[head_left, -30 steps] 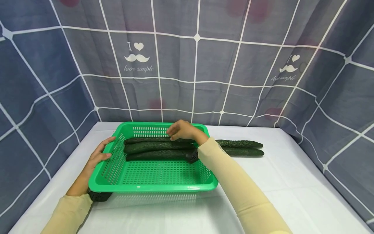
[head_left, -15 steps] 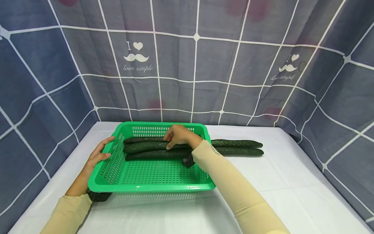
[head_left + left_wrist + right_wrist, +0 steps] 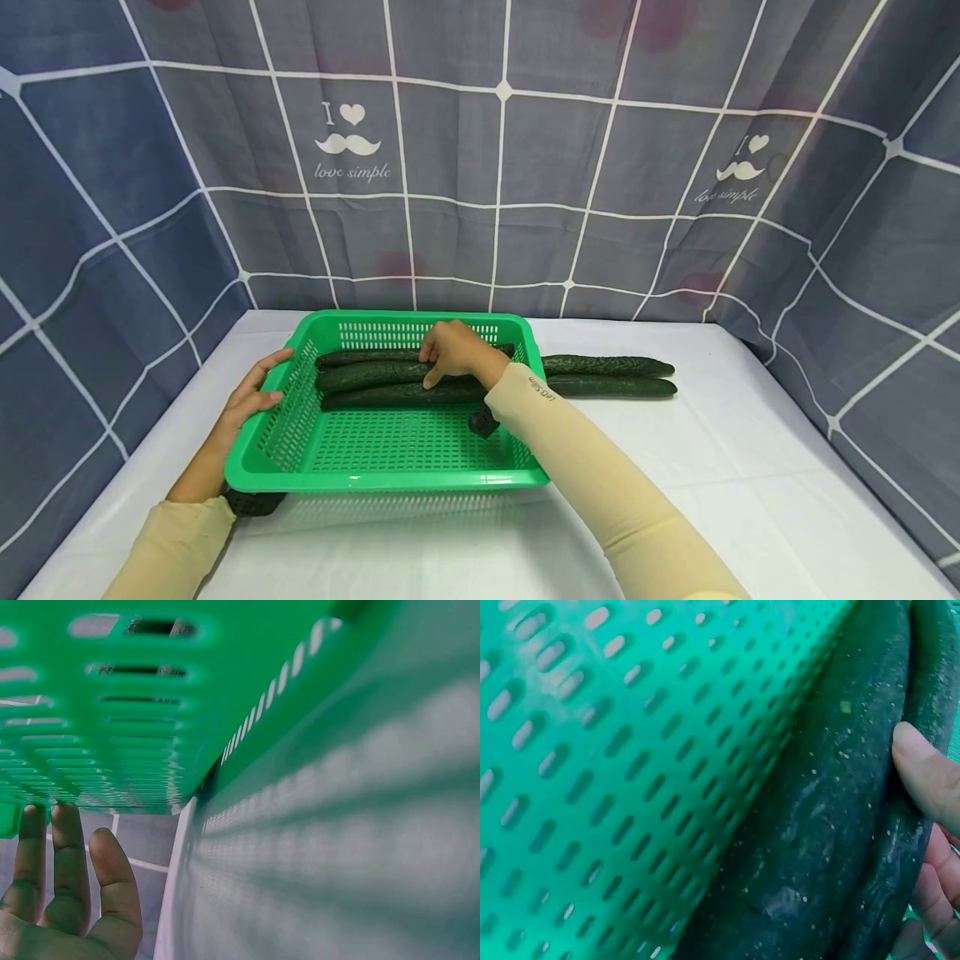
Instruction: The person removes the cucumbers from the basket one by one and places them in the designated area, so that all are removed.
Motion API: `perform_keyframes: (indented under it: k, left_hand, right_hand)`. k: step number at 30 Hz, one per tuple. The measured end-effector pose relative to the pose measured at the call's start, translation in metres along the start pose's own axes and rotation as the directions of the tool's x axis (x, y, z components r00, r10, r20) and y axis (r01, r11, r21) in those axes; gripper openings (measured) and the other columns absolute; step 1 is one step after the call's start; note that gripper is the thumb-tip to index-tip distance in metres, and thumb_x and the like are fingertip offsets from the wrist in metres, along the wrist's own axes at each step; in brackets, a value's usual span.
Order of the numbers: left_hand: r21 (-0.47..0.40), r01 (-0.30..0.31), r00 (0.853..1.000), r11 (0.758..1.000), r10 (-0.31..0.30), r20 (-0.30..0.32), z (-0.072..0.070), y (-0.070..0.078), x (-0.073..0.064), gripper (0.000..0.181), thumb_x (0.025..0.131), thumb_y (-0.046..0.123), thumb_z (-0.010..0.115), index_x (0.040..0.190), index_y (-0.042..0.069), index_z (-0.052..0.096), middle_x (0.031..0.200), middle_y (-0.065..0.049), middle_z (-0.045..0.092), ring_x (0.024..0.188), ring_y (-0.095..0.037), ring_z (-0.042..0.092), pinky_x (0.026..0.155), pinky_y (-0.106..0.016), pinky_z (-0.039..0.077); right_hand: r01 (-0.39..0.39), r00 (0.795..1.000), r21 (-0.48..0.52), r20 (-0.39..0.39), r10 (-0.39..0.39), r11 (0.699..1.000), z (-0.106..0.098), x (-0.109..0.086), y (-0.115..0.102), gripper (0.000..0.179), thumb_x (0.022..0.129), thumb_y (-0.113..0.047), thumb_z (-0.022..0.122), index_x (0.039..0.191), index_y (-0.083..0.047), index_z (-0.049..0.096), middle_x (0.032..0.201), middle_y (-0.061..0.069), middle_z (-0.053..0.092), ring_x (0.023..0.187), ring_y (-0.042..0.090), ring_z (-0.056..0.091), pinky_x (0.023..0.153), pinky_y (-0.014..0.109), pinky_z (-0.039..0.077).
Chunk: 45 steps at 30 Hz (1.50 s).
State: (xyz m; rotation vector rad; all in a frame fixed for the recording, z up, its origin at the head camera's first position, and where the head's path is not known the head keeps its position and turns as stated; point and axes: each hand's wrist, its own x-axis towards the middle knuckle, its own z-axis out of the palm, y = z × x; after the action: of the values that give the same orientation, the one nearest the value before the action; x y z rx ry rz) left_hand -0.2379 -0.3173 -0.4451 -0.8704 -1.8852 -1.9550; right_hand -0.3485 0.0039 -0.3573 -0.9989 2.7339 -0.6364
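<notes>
Three long dark green cucumbers lie side by side along the back half of a green plastic basket [image 3: 390, 481]. My right hand [image 3: 459, 350] reaches in from the right and grips the middle cucumber [image 3: 367, 377], thumb on its near side and fingers over the far side. In the right wrist view the front cucumber [image 3: 802, 810] fills the centre, beside the held cucumber [image 3: 881, 870]. The back cucumber [image 3: 360, 358] is partly covered by the hand. My left hand [image 3: 243, 408] rests against the basket's left rim, its fingers [image 3: 69, 862] nearly straight along the outside.
Two more cucumbers lie on the white tabletop [image 3: 720, 467] right of the basket: a back one [image 3: 607, 366] and a front one [image 3: 615, 387], their left ends hidden. A grey-blue checked curtain [image 3: 450, 167] stands behind and at both sides.
My right hand has come down and slightly towards me onto the middle cucumber and now grips it. The left hand and the basket stay almost where they were.
</notes>
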Motion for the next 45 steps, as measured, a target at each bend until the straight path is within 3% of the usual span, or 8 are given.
perform_keyframes:
  k: [2, 9, 15, 20, 26, 30, 36, 45]
  left_hand:
    - [0.024, -0.004, 1.0, 1.0, 0.004, -0.004, -0.001, -0.001, 0.0, 0.073, 0.097, -0.01, 0.033, 0.155, 0.029, 0.057, 0.155, 0.019, 0.051, 0.138, 0.002, 0.045, 0.095, -0.019, 0.037]
    - [-0.015, 0.005, 1.0, 1.0, -0.005, -0.005, -0.001, -0.002, -0.001, 0.075, 0.097, -0.012, 0.031, 0.155, 0.028, 0.057, 0.154, 0.017, 0.052, 0.135, -0.001, 0.049, 0.098, -0.017, 0.04]
    - [0.106, 0.029, 0.999, 0.994, -0.025, -0.033, -0.003, -0.004, -0.001, 0.075, 0.096, -0.009, 0.037, 0.152, 0.036, 0.058, 0.153, 0.024, 0.05, 0.141, 0.008, 0.037, 0.094, -0.024, 0.033]
    - [0.146, 0.045, 0.998, 0.988, -0.04, -0.041, -0.005, -0.004, 0.0, 0.075, 0.095, -0.008, 0.039, 0.15, 0.04, 0.058, 0.153, 0.027, 0.05, 0.14, 0.012, 0.034, 0.093, -0.026, 0.031]
    - [0.147, 0.033, 0.999, 0.989, -0.028, -0.037, -0.005, -0.005, -0.001, 0.076, 0.095, -0.009, 0.039, 0.15, 0.04, 0.059, 0.152, 0.027, 0.05, 0.139, 0.012, 0.035, 0.092, -0.024, 0.033]
    - [0.142, 0.035, 0.999, 0.989, -0.03, -0.036, -0.005, -0.004, 0.0, 0.076, 0.095, -0.009, 0.039, 0.15, 0.04, 0.058, 0.152, 0.027, 0.05, 0.14, 0.012, 0.035, 0.093, -0.024, 0.032]
    - [0.138, -0.017, 1.0, 0.99, 0.018, -0.008, -0.006, -0.007, 0.002, 0.079, 0.093, -0.012, 0.038, 0.151, 0.038, 0.059, 0.153, 0.026, 0.052, 0.141, 0.012, 0.035, 0.09, -0.02, 0.034]
    - [0.133, 0.048, 0.998, 0.99, -0.042, -0.048, -0.002, -0.002, 0.0, 0.073, 0.096, -0.007, 0.04, 0.15, 0.039, 0.059, 0.153, 0.026, 0.05, 0.141, 0.011, 0.034, 0.096, -0.025, 0.03]
  right_hand:
    - [-0.002, 1.0, -0.003, -0.001, 0.002, 1.0, 0.0, -0.001, -0.001, 0.031, 0.083, -0.012, 0.096, 0.11, -0.006, 0.082, 0.111, 0.008, 0.076, 0.104, 0.022, 0.07, 0.091, 0.032, 0.057]
    - [0.036, 0.999, -0.04, 0.013, -0.035, 0.999, 0.0, -0.001, 0.004, 0.028, 0.089, -0.017, 0.092, 0.113, -0.01, 0.081, 0.113, 0.006, 0.076, 0.106, 0.021, 0.069, 0.093, 0.034, 0.056]
    - [0.083, 0.996, 0.019, 0.018, -0.083, 0.996, -0.004, -0.001, 0.007, 0.023, 0.093, -0.013, 0.087, 0.114, -0.007, 0.079, 0.116, 0.008, 0.074, 0.107, 0.021, 0.067, 0.095, 0.034, 0.055]
    - [0.087, 0.996, 0.053, 0.019, -0.089, 0.995, -0.006, -0.001, 0.007, 0.023, 0.095, -0.013, 0.084, 0.117, -0.007, 0.077, 0.121, 0.009, 0.073, 0.109, 0.024, 0.065, 0.097, 0.037, 0.054]
    - [0.084, 0.996, 0.105, -0.02, -0.082, 0.991, -0.009, -0.002, 0.005, 0.027, 0.094, -0.012, 0.085, 0.119, -0.007, 0.078, 0.122, 0.009, 0.075, 0.119, 0.025, 0.067, 0.102, 0.037, 0.054]
    - [0.103, 0.994, 0.137, -0.04, -0.098, 0.985, -0.012, -0.005, 0.004, 0.028, 0.092, -0.013, 0.086, 0.12, -0.009, 0.081, 0.121, 0.006, 0.077, 0.118, 0.023, 0.069, 0.097, 0.034, 0.056]
    - [0.143, 0.988, 0.156, -0.071, -0.134, 0.977, -0.017, -0.008, 0.002, 0.025, 0.092, -0.012, 0.087, 0.117, -0.01, 0.084, 0.119, 0.003, 0.08, 0.115, 0.022, 0.072, 0.094, 0.032, 0.058]
    - [0.164, 0.985, 0.156, -0.085, -0.152, 0.974, -0.031, -0.018, -0.005, 0.024, 0.092, -0.012, 0.087, 0.115, -0.01, 0.084, 0.118, 0.003, 0.08, 0.114, 0.022, 0.072, 0.096, 0.031, 0.057]
